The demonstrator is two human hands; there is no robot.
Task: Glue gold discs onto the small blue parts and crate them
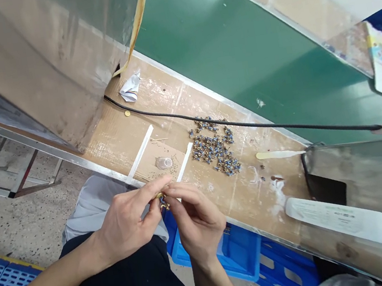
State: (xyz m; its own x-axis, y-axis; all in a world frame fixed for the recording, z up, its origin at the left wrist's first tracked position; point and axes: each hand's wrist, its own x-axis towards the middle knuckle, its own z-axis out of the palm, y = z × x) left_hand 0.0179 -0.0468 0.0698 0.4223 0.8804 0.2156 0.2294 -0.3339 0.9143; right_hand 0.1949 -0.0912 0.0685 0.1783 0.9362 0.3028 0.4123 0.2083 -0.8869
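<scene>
Near the front edge of the bench, my left hand (127,221) and my right hand (197,217) meet, fingertips pinched together. Between them is a small brass-and-blue metal part (164,202), partly covered by the fingers; I cannot tell whether it is one piece or more. Just beyond my fingers a small clear plastic cup (164,162) sits on a cardboard sheet (146,167), with tiny specks scattered around it. To its right lies a loose pile of similar brass-and-blue parts (213,146).
A black cable (179,116) crosses the bench (249,191). Crumpled paper (130,87) lies at the back. At right are a pale yellow stick-like tool (279,153) and a white bottle with a blue cap (344,220). A blue tray (240,251) is below the bench edge.
</scene>
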